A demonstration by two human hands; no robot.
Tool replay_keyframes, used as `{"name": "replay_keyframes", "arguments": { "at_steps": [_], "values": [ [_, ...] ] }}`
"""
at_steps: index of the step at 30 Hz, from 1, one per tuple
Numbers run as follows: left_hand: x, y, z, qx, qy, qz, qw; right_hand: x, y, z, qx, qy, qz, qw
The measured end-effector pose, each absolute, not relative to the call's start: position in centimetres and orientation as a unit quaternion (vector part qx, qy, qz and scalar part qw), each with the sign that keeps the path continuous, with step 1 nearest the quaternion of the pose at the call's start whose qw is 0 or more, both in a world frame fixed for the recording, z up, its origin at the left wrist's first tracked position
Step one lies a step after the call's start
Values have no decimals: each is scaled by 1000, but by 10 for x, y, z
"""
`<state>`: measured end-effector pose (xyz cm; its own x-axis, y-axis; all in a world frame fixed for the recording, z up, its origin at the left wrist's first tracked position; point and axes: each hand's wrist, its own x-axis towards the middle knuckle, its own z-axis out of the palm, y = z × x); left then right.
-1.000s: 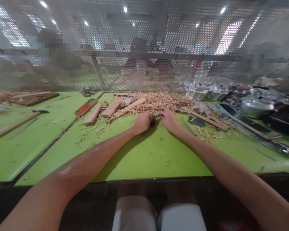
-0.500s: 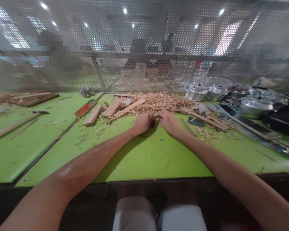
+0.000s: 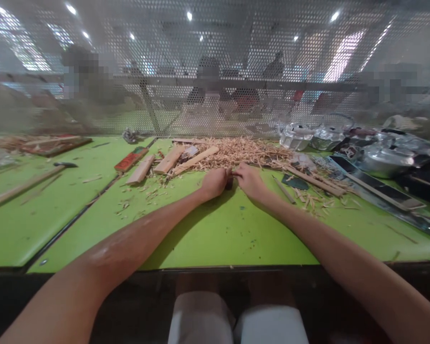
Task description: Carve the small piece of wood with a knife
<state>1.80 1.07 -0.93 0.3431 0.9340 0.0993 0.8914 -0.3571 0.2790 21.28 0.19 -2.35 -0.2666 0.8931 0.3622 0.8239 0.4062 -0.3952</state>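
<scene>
Both arms reach forward over the green tabletop [image 3: 208, 239]. My left hand [image 3: 215, 184] is closed around a small dark object [image 3: 230, 183], mostly hidden by the fingers, so its kind does not show. Close beside it, my right hand [image 3: 249, 180] has its fingers pinched together at the same spot; what they grip is too small to make out. Just beyond the hands lies a heap of wood shavings [image 3: 247, 150]. To the left of the heap rest flat wooden pieces [image 3: 170, 159] and a thin wood strip [image 3: 195, 161].
A hammer [image 3: 25, 186] lies at left, near a red-and-green block [image 3: 131, 159]. At right are a pencil-like stick [image 3: 284, 189], a long wood strip [image 3: 313, 180], a dark sanding board [image 3: 376, 184] and shiny metal containers [image 3: 387, 153]. A perforated screen [image 3: 208, 114] stands behind; people sit beyond it.
The whole view has shifted slightly, so things appear a little farther right. Both hands stay together at the same place, with only slight finger movement.
</scene>
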Motion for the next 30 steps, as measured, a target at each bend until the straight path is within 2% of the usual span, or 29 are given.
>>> {"name": "replay_keyframes", "arguments": {
  "at_steps": [5, 10, 18, 25, 30],
  "values": [
    [20, 7, -8, 815, 563, 112, 76, 221, 5, -20, -569, -765, 76, 291],
    [18, 3, -6, 835, 538, 98, 56, 210, -1, -19, -545, -791, 63, 271],
    [22, -5, 2, 823, 559, 86, 61, 217, 0, -10, -591, -751, 80, 282],
    [20, -4, 1, 834, 540, 90, 63, 212, -6, -17, -547, -783, 71, 286],
    [22, -7, 5, 823, 558, 85, 64, 219, 3, -16, -577, -757, 70, 297]
  ]
}}
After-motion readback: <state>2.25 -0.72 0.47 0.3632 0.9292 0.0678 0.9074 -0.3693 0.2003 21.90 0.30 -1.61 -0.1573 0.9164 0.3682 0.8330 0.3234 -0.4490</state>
